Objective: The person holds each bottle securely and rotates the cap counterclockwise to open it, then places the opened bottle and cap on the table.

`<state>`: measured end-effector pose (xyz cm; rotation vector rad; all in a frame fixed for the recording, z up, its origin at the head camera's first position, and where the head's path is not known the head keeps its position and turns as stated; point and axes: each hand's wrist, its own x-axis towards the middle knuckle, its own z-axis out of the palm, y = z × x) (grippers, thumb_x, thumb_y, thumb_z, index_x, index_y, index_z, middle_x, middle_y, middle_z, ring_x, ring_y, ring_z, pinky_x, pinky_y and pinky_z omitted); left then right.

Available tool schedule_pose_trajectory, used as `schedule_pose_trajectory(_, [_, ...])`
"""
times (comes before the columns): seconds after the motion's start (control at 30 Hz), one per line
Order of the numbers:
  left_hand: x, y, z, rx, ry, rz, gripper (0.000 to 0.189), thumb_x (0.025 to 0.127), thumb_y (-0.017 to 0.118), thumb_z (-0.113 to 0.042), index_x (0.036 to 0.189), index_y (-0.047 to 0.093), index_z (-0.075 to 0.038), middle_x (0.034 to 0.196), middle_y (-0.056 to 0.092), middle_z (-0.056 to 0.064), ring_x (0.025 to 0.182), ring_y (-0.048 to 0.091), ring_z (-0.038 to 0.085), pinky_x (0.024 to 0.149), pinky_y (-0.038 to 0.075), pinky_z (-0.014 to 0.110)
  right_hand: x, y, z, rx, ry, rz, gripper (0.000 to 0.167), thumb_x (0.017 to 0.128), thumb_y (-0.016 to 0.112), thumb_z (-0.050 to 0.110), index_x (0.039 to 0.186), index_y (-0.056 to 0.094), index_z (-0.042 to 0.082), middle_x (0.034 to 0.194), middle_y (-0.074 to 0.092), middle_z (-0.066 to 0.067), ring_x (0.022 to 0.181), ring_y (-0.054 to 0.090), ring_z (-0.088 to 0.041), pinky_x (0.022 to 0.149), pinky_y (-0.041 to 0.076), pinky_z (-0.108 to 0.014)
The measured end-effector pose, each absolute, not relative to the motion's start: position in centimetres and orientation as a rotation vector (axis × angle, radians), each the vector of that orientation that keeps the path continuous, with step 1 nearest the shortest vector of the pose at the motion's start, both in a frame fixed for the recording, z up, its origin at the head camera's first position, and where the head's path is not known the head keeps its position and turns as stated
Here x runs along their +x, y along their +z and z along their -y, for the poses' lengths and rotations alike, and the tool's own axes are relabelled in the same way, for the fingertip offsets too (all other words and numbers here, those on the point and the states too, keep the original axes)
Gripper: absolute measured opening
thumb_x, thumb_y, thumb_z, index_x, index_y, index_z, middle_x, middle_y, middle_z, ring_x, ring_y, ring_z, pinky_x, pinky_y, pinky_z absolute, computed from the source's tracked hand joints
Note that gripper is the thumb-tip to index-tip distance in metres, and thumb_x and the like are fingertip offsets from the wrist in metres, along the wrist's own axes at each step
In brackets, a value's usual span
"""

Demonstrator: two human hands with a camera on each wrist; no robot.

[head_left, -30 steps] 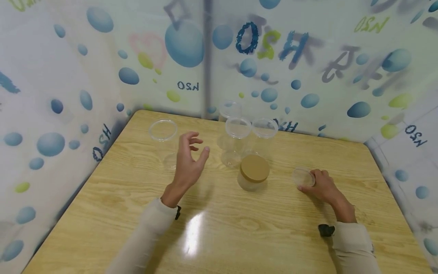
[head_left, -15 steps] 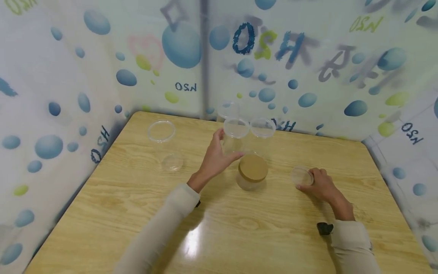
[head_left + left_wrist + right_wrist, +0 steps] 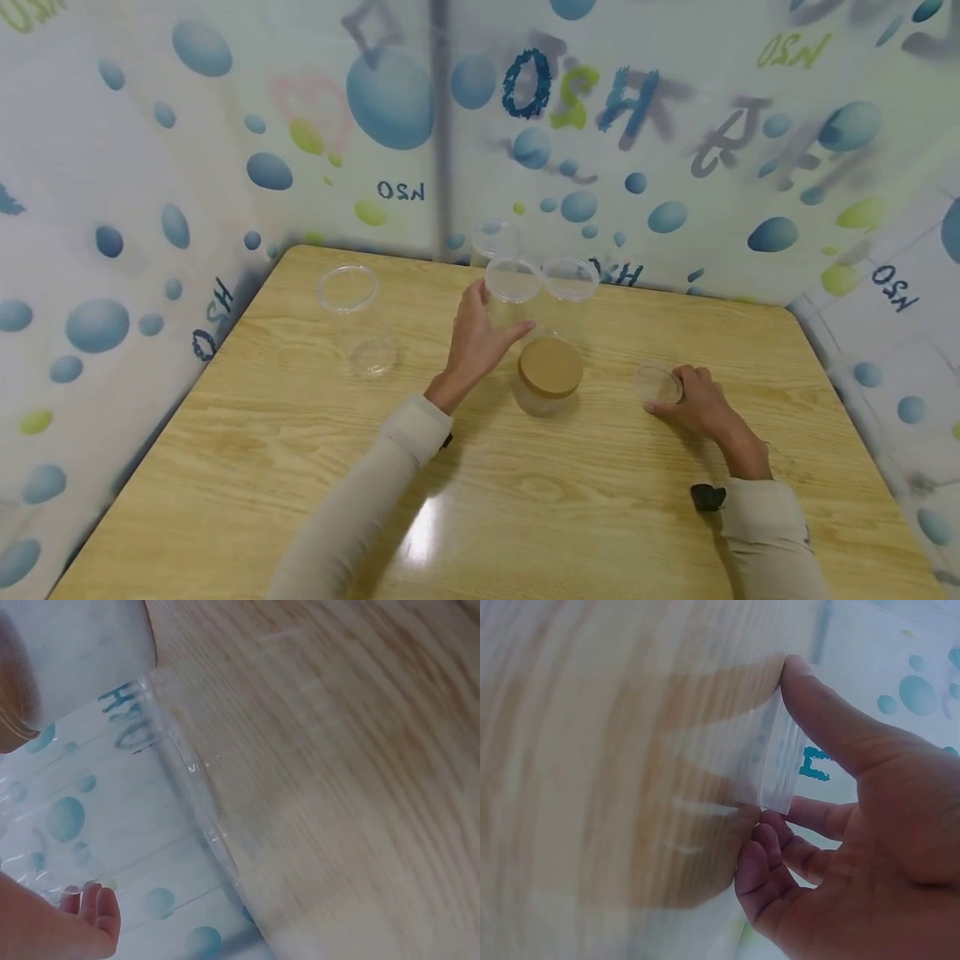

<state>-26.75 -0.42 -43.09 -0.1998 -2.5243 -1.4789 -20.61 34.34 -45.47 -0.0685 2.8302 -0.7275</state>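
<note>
Fingers of the left hand are curled round a clear jar, with the thumb on the near side and the others reaching to its far wall, while a small clear lid is pinched between thumb and fingertips of the right hand, tilted on edge just above the bench. The jar is best gripped low on its wall and kept upright, since two more clear jars stand touching or just beside it and a jar with a cork lid sits close in front; a careless pull could knock them. The lid ought to be held level before being brought across. From the head view the whole layout is given, including a wide clear lid and a smaller clear lid lying well apart to the left. Only in the right wrist view is the pinch itself shown closely, thumb above and fingertips below the lid's rim. In the left wrist view little beyond the jar's wall and one fingertip is made out.
</note>
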Motion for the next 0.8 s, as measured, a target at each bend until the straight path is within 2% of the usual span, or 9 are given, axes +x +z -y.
schedule_pose_trajectory(0.2, [-25.7, -43.1, 1.6, -0.224, -1.554, 2.473, 0.090, 0.081, 0.080, -0.041, 0.147, 0.032, -0.004, 0.137, 0.046, 0.014, 0.127, 0.046, 0.034, 0.103, 0.042, 0.049, -20.7, -45.5, -34.2, -0.084, -0.714, -2.837, 0.075, 0.088, 0.075, 0.033, 0.130, 0.039, -0.017, 0.118, 0.041, -0.039, 0.102, 0.045, -0.052, 0.082, 0.041, -0.060])
schedule_pose_trajectory(0.37, [-24.9, -43.0, 2.6, -0.221, -1.589, 2.404, 0.087, 0.082, 0.080, -0.037, 0.146, 0.031, -0.005, 0.138, 0.046, 0.012, 0.130, 0.045, 0.029, 0.107, 0.039, 0.050, -20.7, -45.4, -34.2, -0.083, -0.706, -2.838, 0.076, 0.087, 0.076, 0.033, 0.130, 0.039, -0.018, 0.118, 0.041, -0.039, 0.103, 0.045, -0.052, 0.083, 0.041, -0.060])
schedule_pose_trajectory(0.6, [-23.8, -42.3, 3.6, -0.247, -1.618, 2.340, 0.087, 0.081, 0.082, -0.030, 0.143, 0.028, -0.004, 0.144, 0.047, 0.018, 0.138, 0.042, 0.029, 0.111, 0.035, 0.051, -20.8, -45.4, -34.3, -0.079, -0.704, -2.832, 0.078, 0.087, 0.076, 0.034, 0.131, 0.038, -0.018, 0.118, 0.041, -0.039, 0.103, 0.046, -0.052, 0.084, 0.042, -0.060])
schedule_pose_trajectory(0.8, [-22.5, -41.8, 4.3, -0.286, -1.613, 2.334, 0.088, 0.079, 0.084, -0.027, 0.142, 0.028, -0.003, 0.142, 0.049, 0.019, 0.137, 0.044, 0.031, 0.110, 0.036, 0.053, -20.9, -45.3, -34.3, -0.076, -0.705, -2.807, 0.080, 0.087, 0.076, 0.035, 0.132, 0.039, -0.019, 0.119, 0.040, -0.039, 0.103, 0.046, -0.050, 0.085, 0.042, -0.060])
